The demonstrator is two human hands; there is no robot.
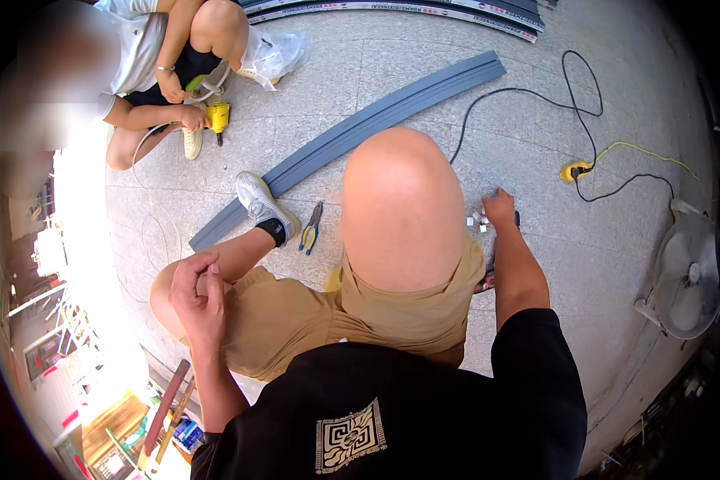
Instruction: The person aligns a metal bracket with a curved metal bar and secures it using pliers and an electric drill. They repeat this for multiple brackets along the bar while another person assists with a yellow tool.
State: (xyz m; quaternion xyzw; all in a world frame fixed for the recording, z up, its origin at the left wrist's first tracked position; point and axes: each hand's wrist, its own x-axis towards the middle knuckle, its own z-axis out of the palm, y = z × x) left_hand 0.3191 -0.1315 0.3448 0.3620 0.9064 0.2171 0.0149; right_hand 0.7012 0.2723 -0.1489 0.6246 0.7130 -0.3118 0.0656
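My right hand [500, 210] reaches down to the floor right of my raised knee. Its fingers are bent among several small silvery-white pieces [478, 222], and the fingertips partly hide what is between them. A dark object shows beside that hand, mostly covered. Over my left knee is my left hand [200, 294], its fingers curled in toward the thumb; anything inside is too small to make out. Pliers [310, 230] with yellow and blue handles lie on the floor between my legs. My left shoe [262, 200] rests on a long grey metal profile [376, 120].
At the upper left a crouching person holds a yellow power drill [219, 117]. A black cable [528, 94] loops to a yellow socket block [573, 171]. A fan [686, 272] stands at the right. More long profiles [424, 10] are stacked at the far edge.
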